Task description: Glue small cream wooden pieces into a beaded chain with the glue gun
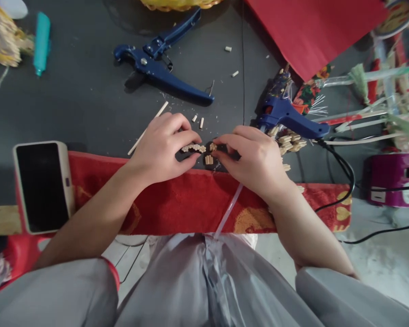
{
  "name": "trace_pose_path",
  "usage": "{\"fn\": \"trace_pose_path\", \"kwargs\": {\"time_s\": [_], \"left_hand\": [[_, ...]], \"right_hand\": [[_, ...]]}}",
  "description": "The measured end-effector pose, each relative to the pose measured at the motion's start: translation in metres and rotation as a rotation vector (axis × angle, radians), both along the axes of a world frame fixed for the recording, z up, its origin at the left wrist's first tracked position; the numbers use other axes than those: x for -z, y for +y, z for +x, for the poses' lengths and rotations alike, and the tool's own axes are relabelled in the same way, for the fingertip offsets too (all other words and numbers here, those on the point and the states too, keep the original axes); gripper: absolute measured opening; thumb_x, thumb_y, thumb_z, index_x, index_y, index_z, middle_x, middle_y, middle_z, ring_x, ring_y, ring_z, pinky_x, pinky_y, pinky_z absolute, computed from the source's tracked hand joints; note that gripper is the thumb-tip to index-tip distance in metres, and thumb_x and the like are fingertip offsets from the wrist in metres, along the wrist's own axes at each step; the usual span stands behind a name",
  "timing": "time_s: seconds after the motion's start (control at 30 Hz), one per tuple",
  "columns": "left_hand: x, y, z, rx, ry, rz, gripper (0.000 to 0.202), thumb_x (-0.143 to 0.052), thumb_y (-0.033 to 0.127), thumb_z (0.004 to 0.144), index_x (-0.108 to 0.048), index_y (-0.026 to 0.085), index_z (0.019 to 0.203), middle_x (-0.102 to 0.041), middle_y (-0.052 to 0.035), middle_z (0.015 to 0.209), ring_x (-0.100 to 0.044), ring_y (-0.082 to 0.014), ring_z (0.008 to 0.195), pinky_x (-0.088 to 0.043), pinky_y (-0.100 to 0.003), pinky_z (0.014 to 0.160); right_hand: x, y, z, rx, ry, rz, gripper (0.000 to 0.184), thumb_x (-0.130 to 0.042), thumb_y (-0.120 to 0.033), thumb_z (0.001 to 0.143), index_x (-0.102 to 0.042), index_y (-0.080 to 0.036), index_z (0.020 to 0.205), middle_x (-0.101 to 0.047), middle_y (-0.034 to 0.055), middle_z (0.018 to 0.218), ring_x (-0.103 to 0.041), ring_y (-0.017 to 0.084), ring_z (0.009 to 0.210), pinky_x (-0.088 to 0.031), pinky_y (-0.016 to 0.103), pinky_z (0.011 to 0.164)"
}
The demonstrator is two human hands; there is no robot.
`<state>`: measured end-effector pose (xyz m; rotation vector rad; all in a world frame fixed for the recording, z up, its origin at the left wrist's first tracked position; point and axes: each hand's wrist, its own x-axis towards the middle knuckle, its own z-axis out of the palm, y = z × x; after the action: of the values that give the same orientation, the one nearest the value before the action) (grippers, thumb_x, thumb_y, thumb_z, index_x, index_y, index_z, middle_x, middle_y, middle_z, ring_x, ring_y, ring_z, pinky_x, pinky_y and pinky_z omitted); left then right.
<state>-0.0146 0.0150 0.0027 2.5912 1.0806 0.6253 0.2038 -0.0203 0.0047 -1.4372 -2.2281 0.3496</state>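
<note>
My left hand (163, 147) is curled, its fingertips pinching a short row of glued wooden stick pieces (193, 148) on the dark grey table top (88, 100). My right hand (254, 156) is curled too, thumb and forefinger pinching a small wooden piece (212, 146) against that row. Another small cluster of pieces (208, 159) lies just below, between both hands. A clear glue stick (229, 211) runs out from under my right hand toward my lap.
A blue glue gun (288, 116) with a black cord lies right of my hands, over a pile of cut wood bits (289, 141). Blue cutters (163, 68) lie behind. A phone (42, 184) sits left on the red cloth (191, 204). A thin wooden stick (148, 128), red paper (310, 32) and a teal tube (41, 43) are nearby.
</note>
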Motion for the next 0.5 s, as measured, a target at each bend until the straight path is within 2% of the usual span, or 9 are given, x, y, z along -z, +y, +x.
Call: {"fn": "trace_pose_path", "kwargs": {"time_s": [0.23,0.5], "left_hand": [[0.0038,-0.0023,0.0041,-0.02,0.0,-0.002,0.019,-0.06,0.033,0.089,-0.073,0.02,0.092,-0.061,-0.0051,0.087,-0.058,-0.0196,0.082,-0.049,-0.038,0.075],[0.0068,-0.0046,0.0047,-0.016,-0.04,-0.053,0.019,-0.058,0.034,0.092,-0.072,0.022,0.095,-0.059,-0.0053,0.09,-0.056,-0.0197,0.085,-0.049,-0.04,0.079]], "right_hand": [[-0.0001,-0.0017,-0.0011,-0.018,0.011,0.021,0.013,-0.062,-0.024,0.091,-0.074,-0.02,0.089,-0.062,0.0036,0.075,-0.055,0.018,0.072,-0.046,0.031,0.067],[0.0002,-0.0005,-0.0025,-0.037,0.06,0.041,0.01,-0.065,-0.021,0.088,-0.073,-0.02,0.083,-0.065,0.003,0.071,-0.055,0.017,0.07,-0.046,0.032,0.068]]}}
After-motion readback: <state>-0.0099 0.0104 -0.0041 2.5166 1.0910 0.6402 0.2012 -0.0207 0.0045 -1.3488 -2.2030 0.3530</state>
